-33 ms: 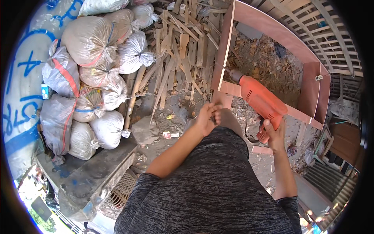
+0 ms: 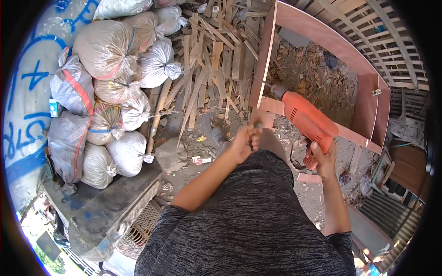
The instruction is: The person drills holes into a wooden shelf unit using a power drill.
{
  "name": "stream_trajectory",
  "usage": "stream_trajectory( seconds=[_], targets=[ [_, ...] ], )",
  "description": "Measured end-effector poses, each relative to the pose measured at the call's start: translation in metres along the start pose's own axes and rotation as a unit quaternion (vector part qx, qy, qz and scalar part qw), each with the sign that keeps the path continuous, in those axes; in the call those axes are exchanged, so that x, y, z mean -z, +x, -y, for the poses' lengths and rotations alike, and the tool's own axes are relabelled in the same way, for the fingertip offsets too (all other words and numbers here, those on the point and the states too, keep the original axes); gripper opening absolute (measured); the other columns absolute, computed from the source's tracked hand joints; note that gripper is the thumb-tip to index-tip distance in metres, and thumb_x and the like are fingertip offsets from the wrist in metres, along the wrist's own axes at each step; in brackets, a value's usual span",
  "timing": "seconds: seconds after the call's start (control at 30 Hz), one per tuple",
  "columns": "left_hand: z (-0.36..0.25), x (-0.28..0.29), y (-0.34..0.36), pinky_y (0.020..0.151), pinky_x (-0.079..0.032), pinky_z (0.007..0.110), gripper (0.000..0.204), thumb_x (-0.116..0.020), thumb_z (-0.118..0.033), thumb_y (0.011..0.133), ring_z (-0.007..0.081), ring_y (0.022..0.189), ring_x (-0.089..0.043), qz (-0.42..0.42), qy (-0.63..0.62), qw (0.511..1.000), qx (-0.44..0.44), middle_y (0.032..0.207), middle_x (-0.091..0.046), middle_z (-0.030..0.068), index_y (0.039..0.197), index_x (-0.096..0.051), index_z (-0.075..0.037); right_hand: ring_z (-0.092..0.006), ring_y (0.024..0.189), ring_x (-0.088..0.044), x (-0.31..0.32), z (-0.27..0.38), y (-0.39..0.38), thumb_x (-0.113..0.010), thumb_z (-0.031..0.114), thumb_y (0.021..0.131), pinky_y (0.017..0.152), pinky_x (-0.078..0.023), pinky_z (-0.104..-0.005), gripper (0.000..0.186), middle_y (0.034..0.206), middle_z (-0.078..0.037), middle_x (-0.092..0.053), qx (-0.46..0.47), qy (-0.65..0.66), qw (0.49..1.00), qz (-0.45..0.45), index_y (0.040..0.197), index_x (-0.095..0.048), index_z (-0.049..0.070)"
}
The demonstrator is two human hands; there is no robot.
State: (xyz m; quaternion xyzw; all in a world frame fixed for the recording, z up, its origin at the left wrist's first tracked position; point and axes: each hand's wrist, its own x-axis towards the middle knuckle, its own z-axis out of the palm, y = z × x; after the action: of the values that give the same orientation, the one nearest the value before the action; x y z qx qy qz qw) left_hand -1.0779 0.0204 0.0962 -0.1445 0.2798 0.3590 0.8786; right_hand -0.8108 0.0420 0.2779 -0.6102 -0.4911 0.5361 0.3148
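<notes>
My right hand [image 2: 326, 160] is wrapped round the handle of an orange power drill [image 2: 309, 117]. The drill points up and left, and its thin bit [image 2: 263, 82] reaches across the near left corner of a reddish-brown wooden frame [image 2: 274, 105]. Whether the bit touches the wood, I cannot tell. In front of my body, left of the drill, my left hand [image 2: 245, 143] is raised with its fingers curled in. What it holds, if anything, is hidden by the fingers.
Stuffed, tied sacks [image 2: 108, 48] are piled at the left on and behind a dark-topped block [image 2: 92, 207]. Scrap wood strips [image 2: 202, 73] lie heaped beyond. A slatted bamboo wall [image 2: 377, 37] stands far right, above corrugated sheets [image 2: 384, 214]. Rubble covers the ground.
The drill has shifted very slightly to the left in my right hand. My left hand has turned a little and its fingers have curled differently.
</notes>
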Motion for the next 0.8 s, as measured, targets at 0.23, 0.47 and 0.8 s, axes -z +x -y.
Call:
stream_trajectory(
  seconds=[0.23, 0.47, 0.8],
  targets=[
    [0.028, -0.025, -0.002, 0.079, -0.045, 0.029, 0.031, -0.048, -0.016, 0.093, 0.0142, 0.080, -0.050, -0.005, 0.105, 0.992, 0.074, 0.089, -0.051, 0.0011, 0.118, -0.061, -0.003, -0.0117, 0.069, -0.061, 0.060, -0.023, 0.011, -0.078, 0.048, 0.090, 0.060, -0.051, -0.0277, 0.067, 0.103, -0.012, -0.072, -0.032, 0.077, 0.997, -0.003, 0.129, -0.059, -0.002],
    [0.072, -0.030, 0.029, 0.098, -0.045, 0.028, 0.048, -0.046, 0.006, 0.095, 0.0142, 0.102, -0.055, 0.031, 0.365, 0.931, -0.004, 0.112, -0.059, 0.0062, 0.143, -0.046, -0.001, -0.0102, 0.067, -0.059, 0.121, -0.033, 0.040, -0.079, 0.043, 0.091, 0.057, -0.049, -0.0273, 0.060, 0.094, -0.009, -0.071, -0.051, 0.084, 0.995, 0.015, 0.126, -0.062, -0.004],
    [0.085, -0.030, 0.047, 0.088, -0.054, 0.022, 0.041, -0.052, -0.006, 0.107, 0.0107, 0.100, -0.062, -0.097, 0.084, 0.981, -0.145, 0.129, -0.064, 0.0121, 0.147, -0.042, -0.003, -0.0115, 0.068, -0.063, 0.153, -0.050, 0.068, -0.081, 0.045, 0.089, 0.060, -0.052, -0.0270, 0.062, 0.096, -0.011, -0.072, -0.054, 0.000, 0.994, 0.095, 0.123, -0.063, -0.004]
  ],
)
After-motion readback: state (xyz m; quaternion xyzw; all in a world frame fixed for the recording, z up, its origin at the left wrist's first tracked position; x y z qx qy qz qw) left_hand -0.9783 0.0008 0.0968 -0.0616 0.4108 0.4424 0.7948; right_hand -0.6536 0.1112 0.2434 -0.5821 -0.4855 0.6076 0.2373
